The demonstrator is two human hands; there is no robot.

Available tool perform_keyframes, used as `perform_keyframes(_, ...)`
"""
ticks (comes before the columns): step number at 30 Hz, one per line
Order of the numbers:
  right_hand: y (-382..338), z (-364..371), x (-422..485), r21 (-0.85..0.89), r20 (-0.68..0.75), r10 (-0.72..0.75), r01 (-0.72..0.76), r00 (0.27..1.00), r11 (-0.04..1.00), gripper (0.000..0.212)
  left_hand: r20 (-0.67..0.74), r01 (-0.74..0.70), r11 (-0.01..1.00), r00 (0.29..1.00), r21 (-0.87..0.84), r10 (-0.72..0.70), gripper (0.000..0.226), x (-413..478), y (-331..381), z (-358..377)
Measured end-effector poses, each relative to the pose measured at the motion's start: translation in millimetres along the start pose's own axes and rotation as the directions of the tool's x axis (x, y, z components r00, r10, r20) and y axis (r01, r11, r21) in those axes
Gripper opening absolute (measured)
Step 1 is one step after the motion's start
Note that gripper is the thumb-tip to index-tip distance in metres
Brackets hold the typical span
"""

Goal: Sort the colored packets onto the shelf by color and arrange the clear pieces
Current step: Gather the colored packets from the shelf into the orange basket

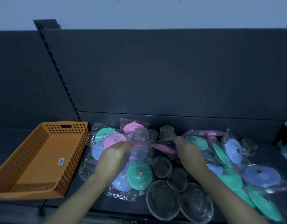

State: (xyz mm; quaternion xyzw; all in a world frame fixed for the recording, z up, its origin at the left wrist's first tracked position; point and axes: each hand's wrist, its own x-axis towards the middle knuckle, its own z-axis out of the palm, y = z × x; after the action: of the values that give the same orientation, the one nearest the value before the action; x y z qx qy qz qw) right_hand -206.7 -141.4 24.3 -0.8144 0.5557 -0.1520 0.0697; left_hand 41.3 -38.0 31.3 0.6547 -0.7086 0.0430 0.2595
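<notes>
Now | basket [32,143] sticker [61,161]: unreadable | left hand [114,153], right hand [192,153] among packets [139,174]

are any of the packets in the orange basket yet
No, the orange basket holds only a small label on its floor; the colored packets lie on the shelf to its right.

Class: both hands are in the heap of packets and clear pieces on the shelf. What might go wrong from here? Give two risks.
1. The large clear pieces lie at the front edge of the shelf; a careless pull back might sweep them off.
2. The packets at right overlap loosely; tugging one may drag its neighbours along and mix the colours.
</notes>
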Motion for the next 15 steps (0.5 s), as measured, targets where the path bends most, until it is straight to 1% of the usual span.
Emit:
perform_keyframes(1, 1, -5, 3, 0.050, -0.030, 0.014, -0.013, 0.999, 0.999, 0.012, -0.025, 0.026, 0.999, 0.999, -0.043, -0.027, 0.036, 1, 1, -3)
perform_keyframes(2, 1, -9, 4, 0.097, -0.067, 0.014, -0.008, 0.998, 0.995, 0.014, -0.040, 0.070, 0.993, 0.996, -0.094, -0.074, 0.030, 3, 2, -5)
perform_keyframes(3, 0, -13, 5, 0.129, -0.098, -0.009, 0.021, 0.995, 0.991, 0.016, -0.046, 0.123, 0.983, 0.990, -0.137, -0.130, 0.029, 4, 3, -7)
perform_keyframes(4, 0, -15, 4, 0.138, -0.101, -0.042, 0.055, 0.994, 0.989, 0.016, -0.031, 0.175, 0.969, 0.983, -0.175, -0.184, 0.028, 5, 3, -8)
perform_keyframes(5, -3, -15, 3, 0.155, -0.074, -0.069, 0.080, 0.995, 0.985, 0.015, -0.032, 0.207, 0.959, 0.976, -0.194, -0.217, 0.025, 5, 5, -9)
perform_keyframes(7, -12, -12, -3, 0.222, 0.043, -0.098, 0.086, 0.994, 0.971, 0.019, -0.071, 0.200, 0.959, 0.973, -0.201, -0.217, 0.023, 4, 10, -12)
perform_keyframes(9, -23, -7, -13, 0.270, 0.156, -0.123, 0.078, 0.980, 0.960, 0.037, -0.090, 0.187, 0.961, 0.974, -0.201, -0.209, 0.028, 1, 14, -15)
perform_keyframes(11, -33, 3, -20, 0.236, 0.235, -0.137, 0.080, 0.962, 0.969, 0.064, -0.090, 0.198, 0.959, 0.971, -0.202, -0.220, 0.026, -3, 16, -18)
perform_keyframes(12, -35, 9, -22, 0.167, 0.264, -0.134, 0.091, 0.955, 0.982, 0.074, -0.103, 0.206, 0.958, 0.968, -0.201, -0.230, 0.023, -6, 18, -20)
perform_keyframes(13, -36, 17, -24, 0.077, 0.270, -0.132, 0.115, 0.954, 0.990, 0.078, -0.121, 0.215, 0.955, 0.963, -0.204, -0.242, 0.020, -9, 19, -22)
perform_keyframes(14, -38, 21, -25, -0.001, 0.246, -0.133, 0.138, 0.960, 0.990, 0.073, -0.134, 0.221, 0.951, 0.958, -0.215, -0.253, 0.017, -13, 20, -24)
perform_keyframes(15, -38, 27, -25, -0.021, 0.164, -0.152, 0.158, 0.975, 0.987, 0.060, -0.142, 0.231, 0.946, 0.953, -0.228, -0.267, 0.016, -16, 21, -26)
